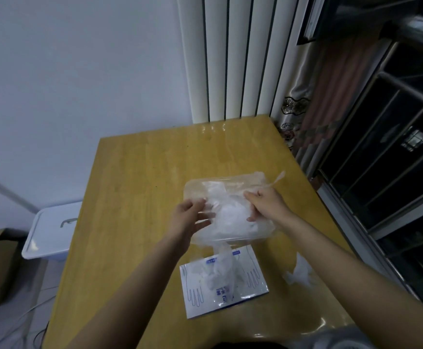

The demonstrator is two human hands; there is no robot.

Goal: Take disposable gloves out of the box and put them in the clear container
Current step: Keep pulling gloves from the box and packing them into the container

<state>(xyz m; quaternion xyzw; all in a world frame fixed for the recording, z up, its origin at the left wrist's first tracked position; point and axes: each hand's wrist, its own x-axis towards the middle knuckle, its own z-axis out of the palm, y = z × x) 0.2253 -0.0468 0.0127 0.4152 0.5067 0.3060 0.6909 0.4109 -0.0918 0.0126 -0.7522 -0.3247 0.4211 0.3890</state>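
While glove wad (230, 215) sits in clear container (243, 178) mid-counter (135, 185), left grip (189, 217) and right grip (265, 205) both pinch wad from opposite sides, likely squeezing springy film down. Count: one container, one glove box (255, 278) nearer, one trailing glove (224, 258) hanging from box opening, one loose glove (301, 273) right.

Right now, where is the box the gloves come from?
In the head view, the glove box lies flat on the table, low centre, just nearer the person than the clear container.
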